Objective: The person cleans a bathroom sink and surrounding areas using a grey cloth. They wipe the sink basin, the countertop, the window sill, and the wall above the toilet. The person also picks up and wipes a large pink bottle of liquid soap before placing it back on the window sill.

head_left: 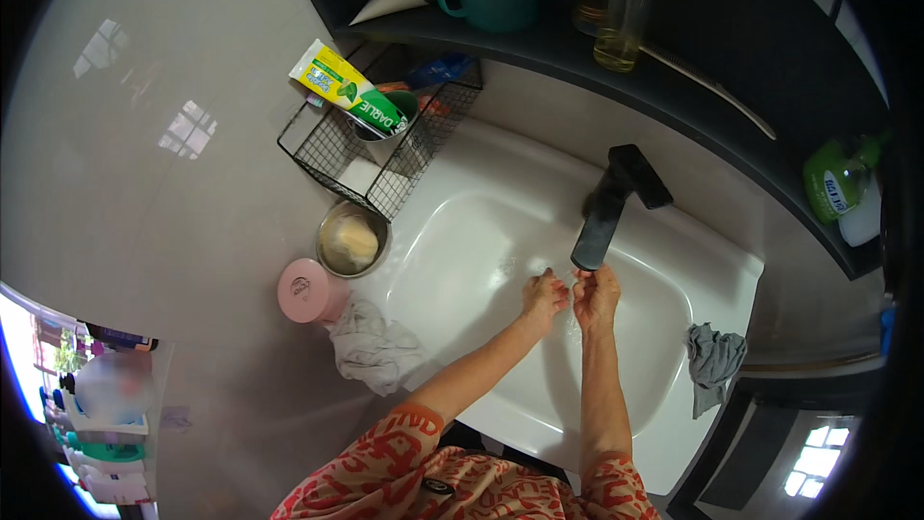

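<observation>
Both my hands are over the white sink point(462, 231), just below the spout of the black faucet point(602, 221). A thin stream of water seems to run down between them. My left hand point(546, 296) is left of the stream, its fingers loosely bent and apart, with nothing seen in it. My right hand point(597, 299) is right of the stream, close under the spout tip. Its fingers are curled together, and whatever they may hold is hidden. The two hands are near each other but appear apart.
At the left stand a wire basket point(322, 149) with a toothpaste tube point(351, 87), a metal bowl point(332, 255), a pink round container point(306, 291) and a pale cloth point(375, 347). A grey cloth point(714, 366) hangs over the right rim. A dark shelf point(568, 53) holds a pump bottle point(621, 24).
</observation>
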{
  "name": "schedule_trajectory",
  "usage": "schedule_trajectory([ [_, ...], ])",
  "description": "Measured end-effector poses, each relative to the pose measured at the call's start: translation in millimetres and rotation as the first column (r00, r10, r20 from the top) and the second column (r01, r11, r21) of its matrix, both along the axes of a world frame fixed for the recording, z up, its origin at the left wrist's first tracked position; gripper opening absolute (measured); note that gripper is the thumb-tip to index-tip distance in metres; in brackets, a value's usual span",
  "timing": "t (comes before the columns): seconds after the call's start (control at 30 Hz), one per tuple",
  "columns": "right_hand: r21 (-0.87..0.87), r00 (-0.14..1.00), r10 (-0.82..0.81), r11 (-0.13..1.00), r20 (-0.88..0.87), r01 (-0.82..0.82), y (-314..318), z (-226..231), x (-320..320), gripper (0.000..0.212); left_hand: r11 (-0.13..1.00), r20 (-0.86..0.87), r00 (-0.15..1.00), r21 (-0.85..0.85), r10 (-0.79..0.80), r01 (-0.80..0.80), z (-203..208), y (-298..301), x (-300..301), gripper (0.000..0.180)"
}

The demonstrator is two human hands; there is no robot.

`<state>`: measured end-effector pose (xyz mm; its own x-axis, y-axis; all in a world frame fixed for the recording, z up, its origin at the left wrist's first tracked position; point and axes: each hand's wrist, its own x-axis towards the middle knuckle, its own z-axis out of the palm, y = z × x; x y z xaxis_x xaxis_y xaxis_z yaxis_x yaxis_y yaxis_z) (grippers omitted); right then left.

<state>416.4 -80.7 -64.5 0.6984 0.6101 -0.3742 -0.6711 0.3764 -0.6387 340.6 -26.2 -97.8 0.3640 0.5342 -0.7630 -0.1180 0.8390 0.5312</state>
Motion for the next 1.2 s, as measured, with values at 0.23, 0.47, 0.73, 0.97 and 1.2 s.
schedule_trajectory([
  [0.23,0.100,0.987,0.146,0.983,0.073,-0.153,2.3,22.8,-26.3,0.017,0.989,0.533,0.839,-0.025,-0.108,0.144,-9.1,23.9,0.3,0.028],
  [0.47,-0.025,0.960,0.061,0.998,0.275,-0.057,5.4,16.7,-39.4,0.012,0.993,0.337,0.941,-0.093,-0.037,0.073,42.5,11.0,12.2,0.040],
  [0.73,-0.312,0.236,0.258,0.922,0.937,0.231,5.5,3.3,-39.1,0.014,0.973,0.547,0.806,0.092,-0.228,0.213,37.9,0.6,-11.8,0.061],
  [0.97,-0.215,0.371,0.114,0.945,0.922,0.245,8.2,-6.1,-10.3,0.013,0.977,0.556,0.806,0.071,-0.205,0.199,45.8,-6.3,-0.4,0.060],
  [1.2,-0.247,-0.078,0.259,0.959,0.963,0.140,-9.9,19.9,-68.4,0.014,0.977,0.661,0.721,0.109,-0.209,0.183,53.4,8.3,-11.3,0.076],
])
